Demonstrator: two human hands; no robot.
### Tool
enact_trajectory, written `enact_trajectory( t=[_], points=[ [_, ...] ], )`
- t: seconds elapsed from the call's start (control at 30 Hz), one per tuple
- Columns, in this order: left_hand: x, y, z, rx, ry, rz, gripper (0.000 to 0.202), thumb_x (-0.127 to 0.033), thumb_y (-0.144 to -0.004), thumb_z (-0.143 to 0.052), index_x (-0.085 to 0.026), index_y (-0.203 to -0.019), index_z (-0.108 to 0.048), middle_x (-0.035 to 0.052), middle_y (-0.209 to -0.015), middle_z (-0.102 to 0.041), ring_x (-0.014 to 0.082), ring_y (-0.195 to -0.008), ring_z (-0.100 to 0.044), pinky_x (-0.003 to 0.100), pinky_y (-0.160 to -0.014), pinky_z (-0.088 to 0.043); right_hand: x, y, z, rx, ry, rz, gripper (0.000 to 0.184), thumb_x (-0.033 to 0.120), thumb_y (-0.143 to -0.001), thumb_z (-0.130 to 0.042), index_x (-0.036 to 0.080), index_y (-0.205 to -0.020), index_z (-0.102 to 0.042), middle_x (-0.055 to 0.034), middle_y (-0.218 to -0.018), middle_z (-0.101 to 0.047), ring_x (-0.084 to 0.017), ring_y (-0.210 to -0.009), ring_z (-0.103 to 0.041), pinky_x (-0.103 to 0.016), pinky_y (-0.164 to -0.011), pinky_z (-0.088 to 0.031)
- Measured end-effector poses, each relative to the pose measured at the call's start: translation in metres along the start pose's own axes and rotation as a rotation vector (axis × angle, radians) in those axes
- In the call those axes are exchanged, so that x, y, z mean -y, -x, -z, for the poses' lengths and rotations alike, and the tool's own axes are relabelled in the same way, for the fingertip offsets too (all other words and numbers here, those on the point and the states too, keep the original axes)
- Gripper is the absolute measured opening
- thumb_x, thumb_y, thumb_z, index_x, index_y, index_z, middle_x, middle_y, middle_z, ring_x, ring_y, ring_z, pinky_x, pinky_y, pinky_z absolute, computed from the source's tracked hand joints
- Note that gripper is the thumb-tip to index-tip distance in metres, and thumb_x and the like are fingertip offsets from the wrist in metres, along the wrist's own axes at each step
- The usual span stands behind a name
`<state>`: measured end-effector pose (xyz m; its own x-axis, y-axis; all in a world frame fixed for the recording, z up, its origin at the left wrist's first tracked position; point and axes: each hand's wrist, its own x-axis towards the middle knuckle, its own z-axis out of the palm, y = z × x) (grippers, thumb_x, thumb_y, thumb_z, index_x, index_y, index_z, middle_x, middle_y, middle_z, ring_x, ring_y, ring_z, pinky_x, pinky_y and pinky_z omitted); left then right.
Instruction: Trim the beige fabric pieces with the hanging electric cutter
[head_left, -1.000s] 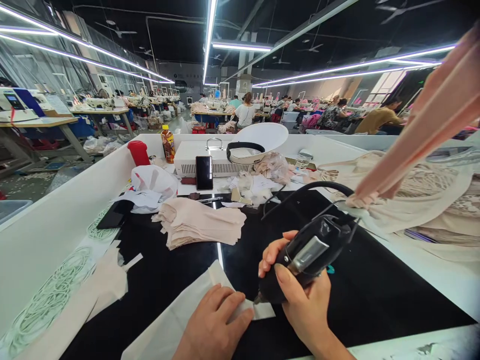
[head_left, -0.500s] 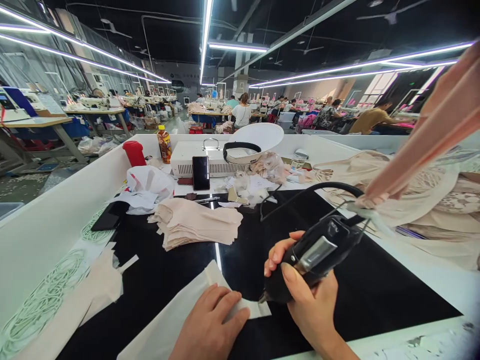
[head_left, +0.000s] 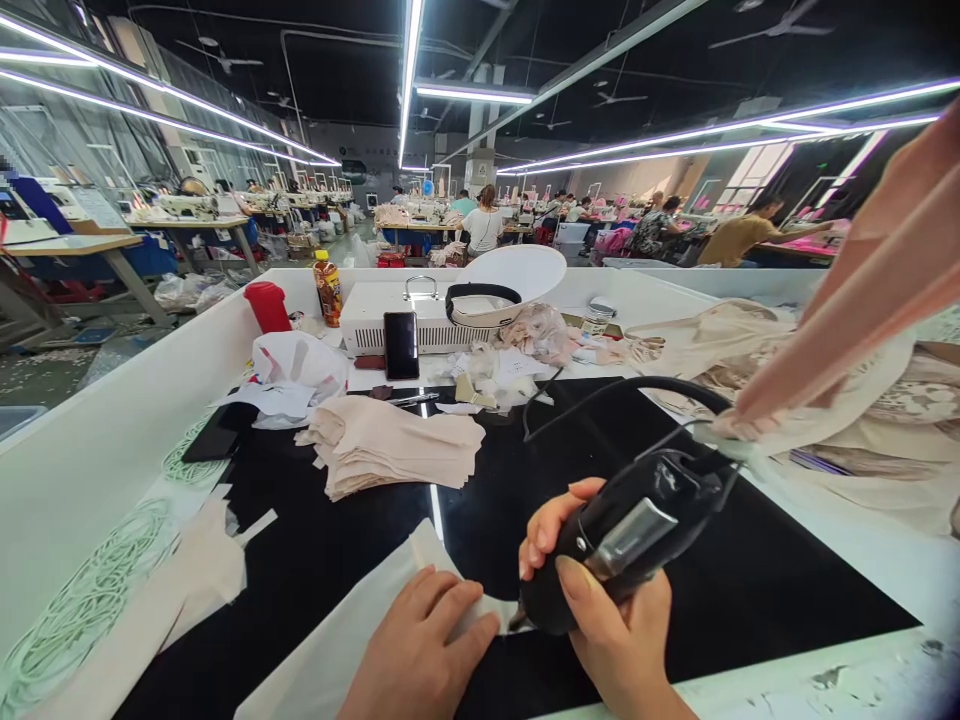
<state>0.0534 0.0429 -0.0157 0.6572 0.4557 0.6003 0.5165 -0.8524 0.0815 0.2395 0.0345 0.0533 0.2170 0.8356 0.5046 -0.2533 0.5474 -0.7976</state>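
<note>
My right hand (head_left: pixel 619 625) is wrapped round a black corded hand tool (head_left: pixel 637 520) with a silver metal lever on its side. The tool tilts down to the left. Its small metal tip (head_left: pixel 516 622) is at the right end of a pale beige fabric piece (head_left: pixel 337 640), partly behind my left fingers; whether it touches the cloth I cannot tell. My left hand (head_left: pixel 420 645) lies flat on that fabric, fingers a little apart, pressing it against the glossy black work surface (head_left: pixel 757 600). A strip of peach cloth (head_left: pixel 847 310) is tied to the tool's cable end.
A stack of beige fabric pieces (head_left: pixel 397 445) lies ahead. Behind it are a phone (head_left: pixel 401 345), a white vented box (head_left: pixel 375 320), a bottle (head_left: pixel 328 285) and scraps (head_left: pixel 495 375). Green cord coils (head_left: pixel 90 590) lie left, loose garments (head_left: pixel 862 440) right. The tool's black cable (head_left: pixel 600 400) arches over the surface.
My right hand has brought the tool slightly left and down, its tip now closer to my left fingers. The peach strip and cable shifted with it. My left hand and the fabric stayed put.
</note>
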Motion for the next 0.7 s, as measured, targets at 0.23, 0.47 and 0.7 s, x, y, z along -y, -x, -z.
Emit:
enact_trajectory(
  t=[0.23,0.47,0.7],
  points=[
    [0.002,0.000,-0.003,-0.027,-0.020,-0.006,0.030,-0.017,-0.110,-0.042,-0.023,-0.114,-0.072,0.0043,-0.114,-0.076,0.0220,-0.098,-0.071,0.039,-0.093,-0.063,0.005,-0.004,0.011,-0.031,0.006,0.033,0.032,0.033,-0.100,-0.075,0.032,-0.127,-0.060,0.0010,-0.088,-0.065,-0.015,-0.071,-0.065,-0.028,-0.063,-0.060],
    [0.000,0.003,-0.003,-0.049,-0.011,0.014,0.035,-0.019,-0.112,-0.038,-0.024,-0.113,-0.073,0.0044,-0.114,-0.076,0.0219,-0.100,-0.070,0.039,-0.094,-0.062,0.006,-0.003,0.016,-0.064,0.035,0.026,0.032,0.032,-0.099,-0.076,0.032,-0.126,-0.060,-0.0001,-0.088,-0.065,-0.016,-0.071,-0.064,-0.030,-0.063,-0.060],
    [0.003,0.003,0.001,0.015,-0.015,-0.005,0.031,-0.019,-0.112,-0.042,-0.024,-0.118,-0.072,0.0044,-0.117,-0.077,0.0224,-0.101,-0.072,0.040,-0.095,-0.063,0.005,-0.003,0.015,-0.065,0.029,0.024,0.031,0.032,-0.099,-0.076,0.032,-0.126,-0.060,0.0006,-0.088,-0.065,-0.015,-0.070,-0.065,-0.030,-0.063,-0.059]
  ],
)
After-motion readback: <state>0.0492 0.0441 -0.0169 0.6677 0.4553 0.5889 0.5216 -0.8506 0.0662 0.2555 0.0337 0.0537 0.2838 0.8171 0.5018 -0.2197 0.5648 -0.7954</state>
